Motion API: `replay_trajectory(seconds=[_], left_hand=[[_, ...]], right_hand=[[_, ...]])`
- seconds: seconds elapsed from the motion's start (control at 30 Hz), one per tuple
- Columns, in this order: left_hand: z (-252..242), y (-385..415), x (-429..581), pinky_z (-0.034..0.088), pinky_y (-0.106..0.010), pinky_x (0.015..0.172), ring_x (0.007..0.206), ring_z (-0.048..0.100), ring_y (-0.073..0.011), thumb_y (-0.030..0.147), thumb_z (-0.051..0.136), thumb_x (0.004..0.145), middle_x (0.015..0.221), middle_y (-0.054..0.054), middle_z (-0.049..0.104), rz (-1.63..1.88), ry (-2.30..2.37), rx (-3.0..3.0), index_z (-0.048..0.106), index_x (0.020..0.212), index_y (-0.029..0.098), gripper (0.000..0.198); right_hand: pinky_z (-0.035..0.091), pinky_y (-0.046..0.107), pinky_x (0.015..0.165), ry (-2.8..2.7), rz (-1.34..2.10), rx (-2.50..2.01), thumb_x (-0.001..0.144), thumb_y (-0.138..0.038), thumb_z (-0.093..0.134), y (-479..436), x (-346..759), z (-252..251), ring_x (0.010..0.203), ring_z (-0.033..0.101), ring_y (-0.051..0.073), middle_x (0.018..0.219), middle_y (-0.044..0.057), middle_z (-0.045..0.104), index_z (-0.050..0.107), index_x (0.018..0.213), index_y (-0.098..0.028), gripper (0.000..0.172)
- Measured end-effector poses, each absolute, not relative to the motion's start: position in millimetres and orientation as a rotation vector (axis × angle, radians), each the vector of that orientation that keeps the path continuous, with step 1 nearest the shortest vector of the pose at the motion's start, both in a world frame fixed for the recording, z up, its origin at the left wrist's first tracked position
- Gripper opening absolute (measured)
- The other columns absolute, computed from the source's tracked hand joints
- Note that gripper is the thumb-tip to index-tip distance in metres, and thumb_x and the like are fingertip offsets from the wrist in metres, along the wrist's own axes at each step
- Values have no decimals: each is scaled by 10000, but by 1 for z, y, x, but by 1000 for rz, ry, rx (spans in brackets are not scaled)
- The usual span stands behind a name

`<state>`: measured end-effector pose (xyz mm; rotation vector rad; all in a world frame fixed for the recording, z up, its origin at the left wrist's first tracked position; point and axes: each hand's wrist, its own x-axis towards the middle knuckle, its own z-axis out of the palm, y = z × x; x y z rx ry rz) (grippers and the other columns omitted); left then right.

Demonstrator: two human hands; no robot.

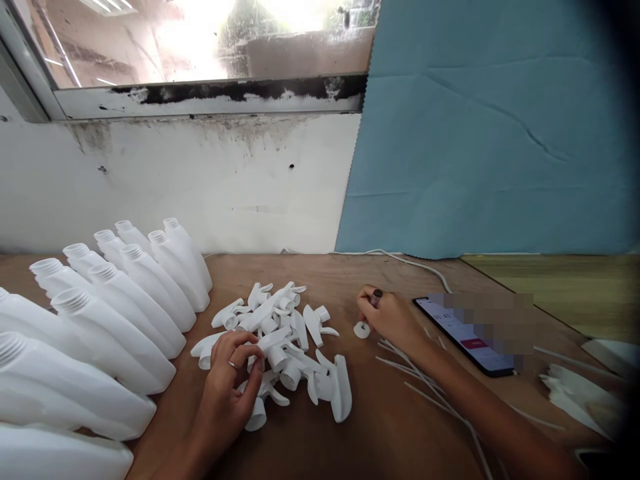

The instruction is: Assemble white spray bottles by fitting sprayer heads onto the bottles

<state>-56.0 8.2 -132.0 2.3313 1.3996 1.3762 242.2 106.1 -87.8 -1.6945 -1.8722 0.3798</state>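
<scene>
Among a loose heap of white trigger spray heads [273, 313], my left hand [230, 377] rests with bent fingers. Its thumb and forefinger close on a white spray head, mostly covered by the fingers. To the right of the heap, my right hand [395, 320] is closed around a short dark brown cylinder [376, 298], whose end shows above the fingers; its exact kind is hard to tell. Just beneath those fingertips is a small white disc with a hole [361, 330]. One spray head [341, 390] lies at the heap's near right edge.
Rows of open white plastic bottles [120, 320] stand at the left. Thin white tubes [425, 377] lie under my right forearm. A lit phone [465, 337] lies to the right, near a white cable [425, 267]. Behind are a wall with a window and a blue cloth [480, 133].
</scene>
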Motion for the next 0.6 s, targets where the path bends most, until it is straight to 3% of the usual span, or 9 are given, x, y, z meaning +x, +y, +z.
replay_trajectory(seconds=[0.17, 0.3, 0.6], left_hand=[[-132, 8, -56, 411, -376, 914, 1055, 516, -205, 93, 498, 931, 1096, -55, 525, 1384, 1396, 2338, 540, 973, 226, 146], [-130, 8, -55, 417, -379, 914, 1055, 518, -208, 93, 495, 930, 1093, -58, 528, 1387, 1401, 2342, 538, 981, 226, 149], [-129, 7, -55, 426, -376, 899, 1050, 526, -211, 98, 501, 928, 1088, -59, 537, 1398, 1404, 2359, 541, 971, 226, 142]], right_hand=[[487, 253, 585, -1946, 450, -1705, 954, -267, 538, 119, 238, -89, 532, 600, 111, 629, -47, 646, 621, 762, -166, 232], [551, 290, 642, -1981, 442, -1762, 960, -354, 582, 125, 238, -87, 674, 646, 125, 834, -1, 677, 654, 929, -134, 233], [562, 301, 665, -2042, 411, -1784, 963, -326, 582, 122, 237, -86, 700, 658, 131, 863, 6, 687, 657, 959, -136, 204]])
